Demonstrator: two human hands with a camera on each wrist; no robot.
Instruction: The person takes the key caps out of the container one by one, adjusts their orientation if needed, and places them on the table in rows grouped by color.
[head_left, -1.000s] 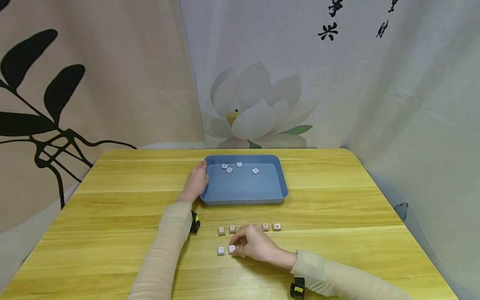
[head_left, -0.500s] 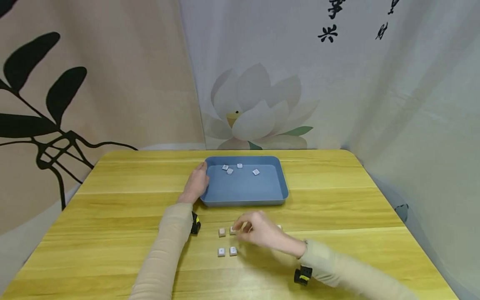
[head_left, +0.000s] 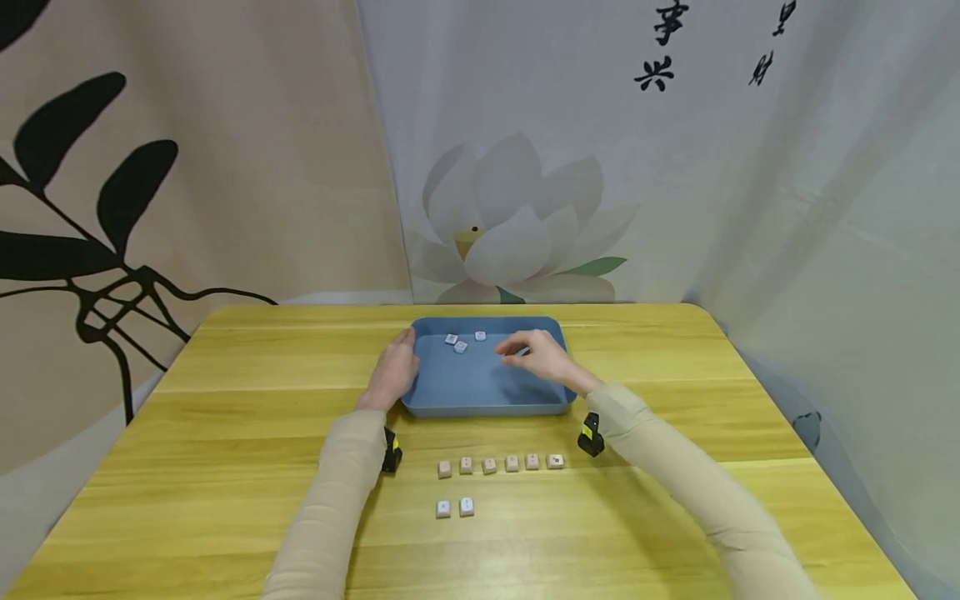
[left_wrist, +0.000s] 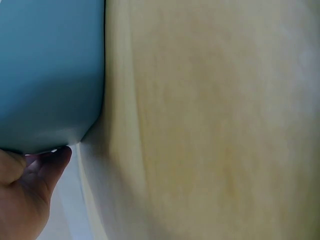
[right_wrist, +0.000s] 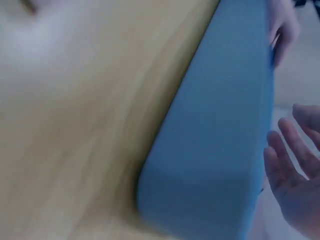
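My left hand (head_left: 393, 371) holds the left side of a blue tray (head_left: 487, 411); in the left wrist view thumb and finger (left_wrist: 54, 167) meet at its rim. My right hand (head_left: 543, 358) hovers over the tray's right half, its fingers loosely bent and, in the right wrist view, spread apart with nothing seen between them. Inside the tray, white keycaps show near the back: one keycap (head_left: 481, 336) by itself and a close pair (head_left: 461, 347) to its left. Whatever lies beneath the right hand is hidden.
In front of the tray, a row of several beige keycaps (head_left: 489, 466) lies on the wooden table (head_left: 300, 350). Nearer to me are two whiter keycaps (head_left: 467, 506), side by side under the row's left end. A printed curtain (head_left: 517, 217) hangs behind the table.
My right hand has let go of the second whiter keycap in the near row and moved away over the tray, uncovering the beige row. The left hand has stayed on the tray.
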